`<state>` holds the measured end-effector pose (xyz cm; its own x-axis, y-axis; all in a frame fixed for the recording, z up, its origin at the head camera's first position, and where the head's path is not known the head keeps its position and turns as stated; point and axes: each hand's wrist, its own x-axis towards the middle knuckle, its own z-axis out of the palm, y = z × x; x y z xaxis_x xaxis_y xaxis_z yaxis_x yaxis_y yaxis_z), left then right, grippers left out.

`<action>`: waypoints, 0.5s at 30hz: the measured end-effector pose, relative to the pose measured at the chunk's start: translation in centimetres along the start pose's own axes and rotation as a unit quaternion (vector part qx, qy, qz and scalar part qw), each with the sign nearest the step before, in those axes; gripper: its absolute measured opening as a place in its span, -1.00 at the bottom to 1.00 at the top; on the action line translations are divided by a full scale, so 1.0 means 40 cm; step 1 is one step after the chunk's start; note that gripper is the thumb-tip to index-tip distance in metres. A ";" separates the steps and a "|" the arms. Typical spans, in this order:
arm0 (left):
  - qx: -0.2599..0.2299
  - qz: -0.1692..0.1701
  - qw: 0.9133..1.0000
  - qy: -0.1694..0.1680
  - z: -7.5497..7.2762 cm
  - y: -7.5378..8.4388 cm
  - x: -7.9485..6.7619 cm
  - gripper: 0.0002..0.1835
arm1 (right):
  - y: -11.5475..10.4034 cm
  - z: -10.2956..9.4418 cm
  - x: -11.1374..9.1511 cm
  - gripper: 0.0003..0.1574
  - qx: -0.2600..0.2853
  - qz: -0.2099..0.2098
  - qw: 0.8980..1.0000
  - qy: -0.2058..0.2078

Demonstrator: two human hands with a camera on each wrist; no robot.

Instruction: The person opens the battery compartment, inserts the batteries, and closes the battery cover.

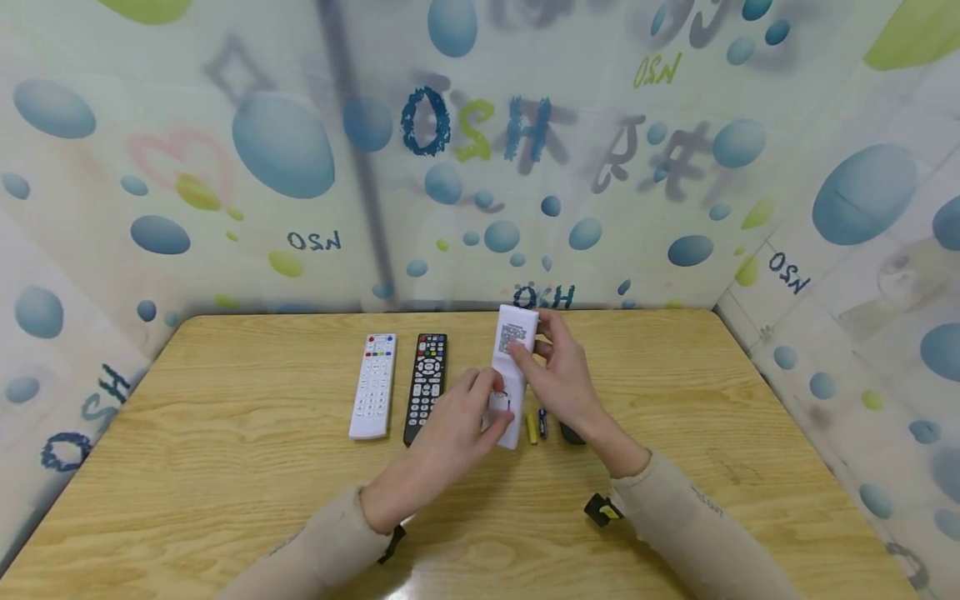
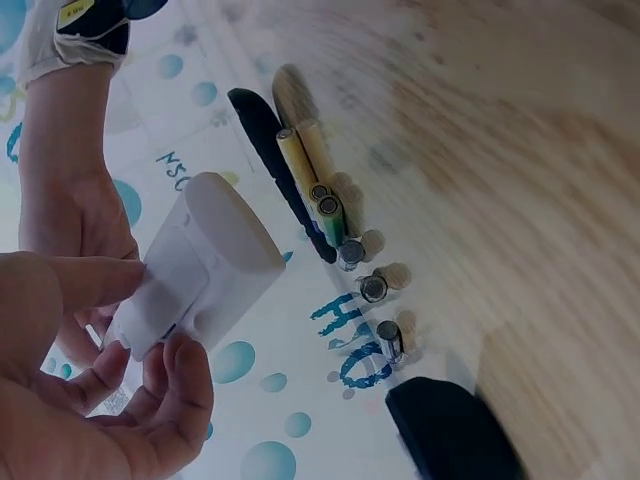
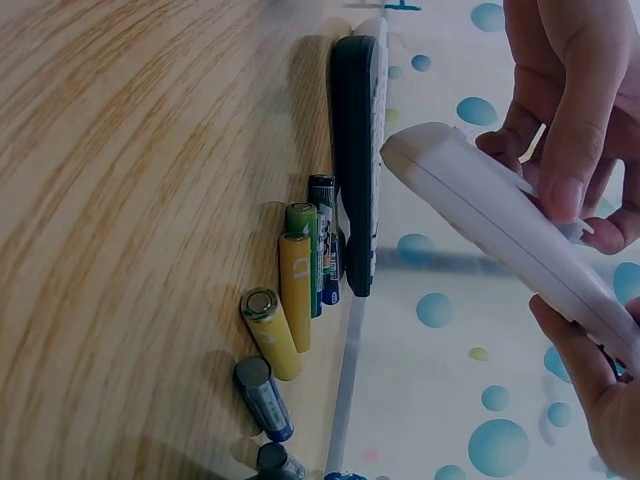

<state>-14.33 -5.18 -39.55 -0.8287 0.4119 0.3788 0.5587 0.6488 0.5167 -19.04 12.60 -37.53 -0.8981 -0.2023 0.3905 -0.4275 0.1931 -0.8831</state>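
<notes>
A white remote control (image 1: pixel 517 318) is held above the table, its labelled back and battery side turned up. My right hand (image 1: pixel 561 375) grips its far end, with the thumb across the label. My left hand (image 1: pixel 457 417) is at the nearer half, where thumb and fingers pinch the battery cover (image 2: pixel 178 285). In the right wrist view a thin edge of the cover (image 3: pixel 522 183) stands slightly raised from the remote's body. The inside of the battery compartment is hidden.
Left of the hands lie another white remote (image 1: pixel 372 387) and a black remote (image 1: pixel 429 367). Several loose batteries, among them a yellow battery (image 1: pixel 532 428) and a blue battery (image 1: pixel 543 423), lie below the held remote. A dark object (image 1: pixel 572 434) is partly covered by the right wrist.
</notes>
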 end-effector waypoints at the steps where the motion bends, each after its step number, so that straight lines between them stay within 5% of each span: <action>1: -0.002 -0.002 1.000 0.003 0.000 0.001 0.000 -0.65 | 0.000 0.000 0.000 -0.45 -0.001 -0.001 1.000 0.001; 15: -0.027 -0.004 0.999 0.040 0.006 0.008 0.001 -0.71 | 0.003 -0.001 -0.003 -0.43 -0.010 -0.013 1.000 0.017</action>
<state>-14.19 -4.80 -39.53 -0.8292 0.3526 0.4337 0.5547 0.6152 0.5603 -18.99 12.70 -37.66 -0.8894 -0.1747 0.4225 -0.4527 0.2065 -0.8674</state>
